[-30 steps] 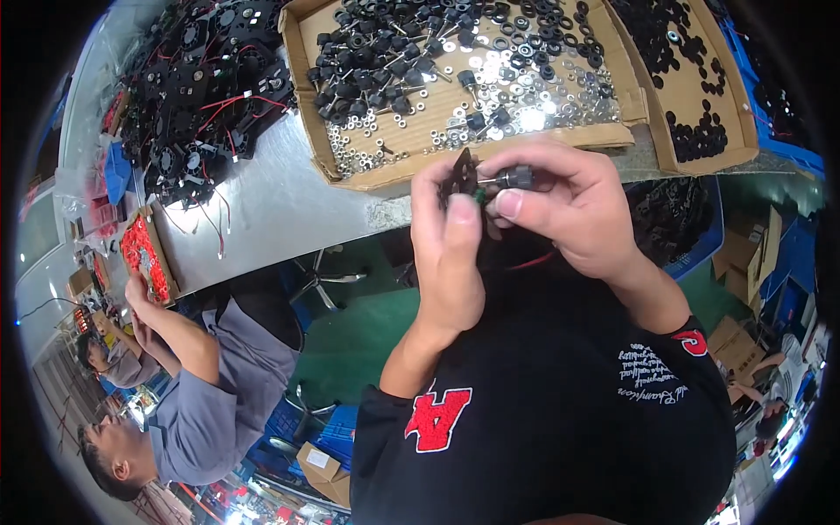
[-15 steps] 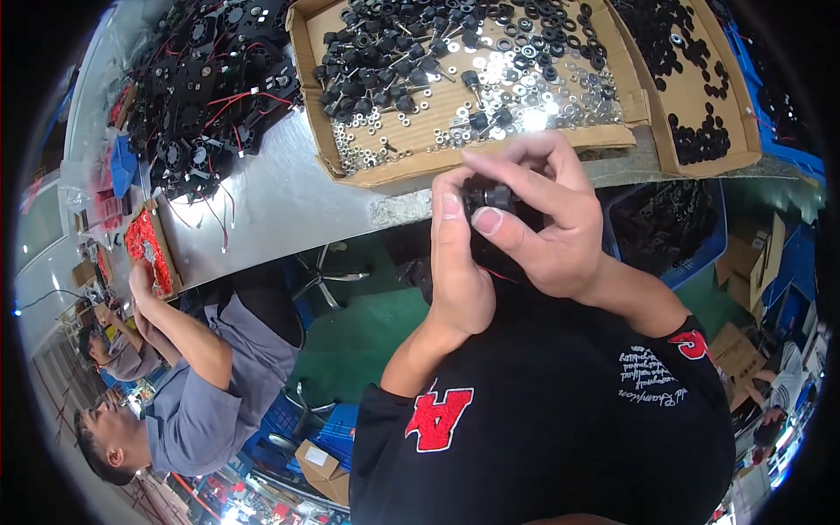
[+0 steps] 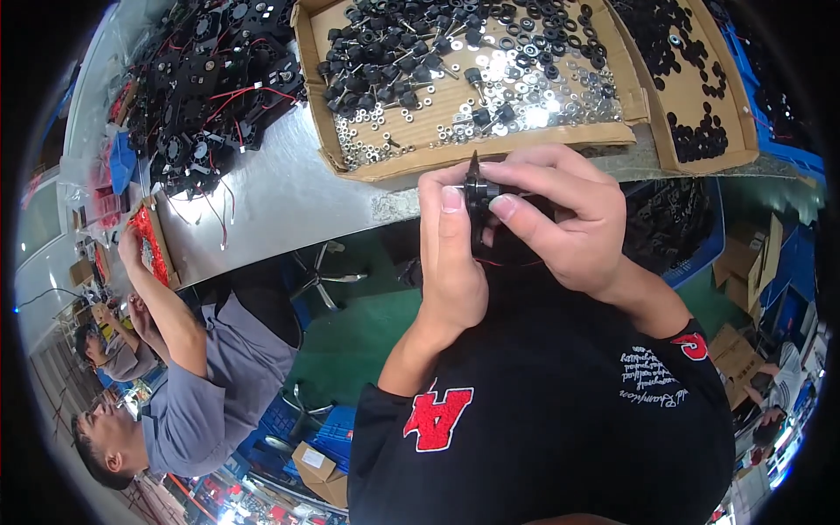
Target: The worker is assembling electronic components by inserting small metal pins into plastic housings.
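Just in front of the bench edge, my left hand [image 3: 451, 258] is closed on a thin black plate-like part [image 3: 476, 194], which is turned nearly edge-on. My right hand [image 3: 569, 219] grips a ribbed black knob [image 3: 495, 190] between thumb and fingers, against the plate's right face. Much of the plate is hidden by my fingers. Beyond my hands lies a shallow cardboard tray [image 3: 402, 162], holding black knobs with metal studs [image 3: 407, 66], black rings [image 3: 573, 39] and small metal nuts and washers [image 3: 560, 96].
Black fan assemblies [image 3: 210, 87] with red wires are heaped on the metal bench [image 3: 280, 184] at left. A second cardboard tray [image 3: 744, 140] holds black discs at right. Below it stands a blue crate [image 3: 719, 241]. A co-worker [image 3: 210, 376] reaches into a red-filled box [image 3: 153, 245].
My right hand has shifted slightly right, and its blurred fingers are now sharper. The plate is more exposed, with its tip showing above my fingers. The co-worker's hand has moved at the red-filled box.
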Motion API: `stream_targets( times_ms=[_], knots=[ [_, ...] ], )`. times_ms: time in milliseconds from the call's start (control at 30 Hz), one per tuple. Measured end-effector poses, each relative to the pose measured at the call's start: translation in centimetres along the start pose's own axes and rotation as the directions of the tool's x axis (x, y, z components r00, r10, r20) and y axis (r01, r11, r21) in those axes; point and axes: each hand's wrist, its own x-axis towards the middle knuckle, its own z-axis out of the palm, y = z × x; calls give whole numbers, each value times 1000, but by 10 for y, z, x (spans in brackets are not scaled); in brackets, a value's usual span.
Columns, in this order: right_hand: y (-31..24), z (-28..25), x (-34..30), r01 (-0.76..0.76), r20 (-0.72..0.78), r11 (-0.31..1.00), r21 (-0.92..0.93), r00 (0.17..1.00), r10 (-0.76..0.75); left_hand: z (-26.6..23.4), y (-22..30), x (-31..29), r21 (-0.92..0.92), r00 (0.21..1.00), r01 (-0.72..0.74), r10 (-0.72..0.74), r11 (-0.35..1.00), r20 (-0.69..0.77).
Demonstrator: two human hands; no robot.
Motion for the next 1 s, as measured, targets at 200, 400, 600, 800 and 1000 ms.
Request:
stream_targets(
  times_ms=[200, 400, 600, 800, 1000],
  knots=[
    [1, -1, -3, -122, 36, 989, 89, 992, 119, -5, 7, -4, 243, 985, -123, 148, 962, -90],
    [8, -9, -6, -313, 97, 889, 334, 950, 298, -18, 13, -9, 234, 992, -99, 115, 967, -54],
    [11, -17, -4, -356, 162, 844, 402, 934, 318, -22, 13, -5, 702, 915, -329, 397, 631, 72],
    [12, -18, -5, -432, 169, 805, 406, 901, 399, -31, 35, 3, 181, 976, 72, -107, 981, 189],
    [13, -12, -3, -449, 145, 767, 458, 889, 434, -26, 29, -4, -70, 922, 355, -337, 932, 189]
  ],
)
